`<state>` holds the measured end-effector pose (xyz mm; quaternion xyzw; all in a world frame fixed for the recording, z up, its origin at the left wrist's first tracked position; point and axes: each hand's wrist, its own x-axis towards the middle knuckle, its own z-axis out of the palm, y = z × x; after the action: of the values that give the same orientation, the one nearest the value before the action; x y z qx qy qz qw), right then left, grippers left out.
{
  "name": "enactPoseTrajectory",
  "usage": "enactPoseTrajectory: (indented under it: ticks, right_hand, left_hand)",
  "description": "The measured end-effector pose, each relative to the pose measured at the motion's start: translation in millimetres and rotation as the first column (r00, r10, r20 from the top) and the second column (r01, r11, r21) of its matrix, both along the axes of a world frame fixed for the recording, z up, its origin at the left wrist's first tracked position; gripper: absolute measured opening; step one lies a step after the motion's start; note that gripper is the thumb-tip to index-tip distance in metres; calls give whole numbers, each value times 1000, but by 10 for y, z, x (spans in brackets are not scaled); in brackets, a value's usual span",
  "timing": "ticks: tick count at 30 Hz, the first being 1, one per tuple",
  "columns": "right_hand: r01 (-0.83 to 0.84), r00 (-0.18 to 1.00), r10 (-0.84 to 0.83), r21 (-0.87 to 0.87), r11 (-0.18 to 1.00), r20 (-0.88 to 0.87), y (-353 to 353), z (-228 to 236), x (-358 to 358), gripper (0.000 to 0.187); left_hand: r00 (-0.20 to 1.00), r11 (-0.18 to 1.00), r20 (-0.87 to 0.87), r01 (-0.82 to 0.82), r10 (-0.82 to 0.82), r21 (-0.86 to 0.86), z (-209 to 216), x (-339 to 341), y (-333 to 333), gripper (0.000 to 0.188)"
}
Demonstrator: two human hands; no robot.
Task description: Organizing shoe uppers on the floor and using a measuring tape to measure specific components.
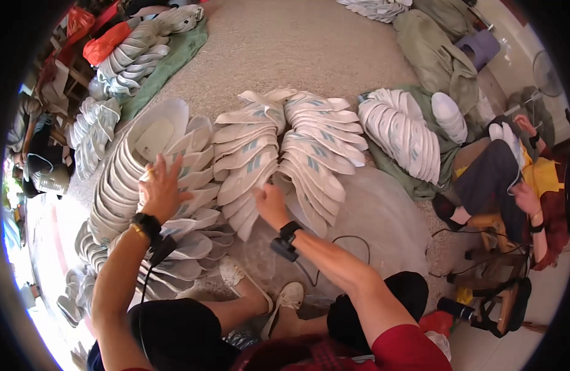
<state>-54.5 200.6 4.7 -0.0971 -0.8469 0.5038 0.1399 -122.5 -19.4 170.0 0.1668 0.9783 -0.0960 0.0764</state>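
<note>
My left hand, fingers splayed and released, lies over a long stack of nested off-white fabric shoe uppers; the mark inside the top one is too small to read. My right hand is curled beside two fanned rows of white, blue-green-striped fabric uppers; whether it grips one, I cannot tell. Smooth grey flooring opens rightward.

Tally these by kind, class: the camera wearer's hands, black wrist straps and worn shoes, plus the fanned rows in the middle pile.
Left hand and right hand: 2
Black wrist straps: 2
Worn shoes: 2
Fanned rows of white shoe pieces: 2
Total: 8
</note>
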Motion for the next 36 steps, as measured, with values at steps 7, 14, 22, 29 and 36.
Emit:
enactPoseTrajectory:
  ticks: [7,14,22,29,36]
  right_hand:
    - [-231,882,316,-263,937,350,859,-178,164,36]
    - [12,987,-37,161,987,154,833,-100,329,35]
    - [25,924,-46,58,998,380,1093,-55,543,52]
    - [392,918,-19,-914,-101,396,1033,-166,26,68]
    - [154,968,-126,-912,-381,216,1635,-351,101,58]
  left_hand:
    - [1000,995,8,18,-17,-102,69,164,213,92]
    - [947,932,278,53,-161,359,-148,982,1476,100]
    - [967,912,122,-251,223,325,-1003,714,1667,103]
    - [998,949,-9,56,-56,310,-593,352,1870,29]
    - [908,897,-121,416,-401,149,116,689,2628,12]
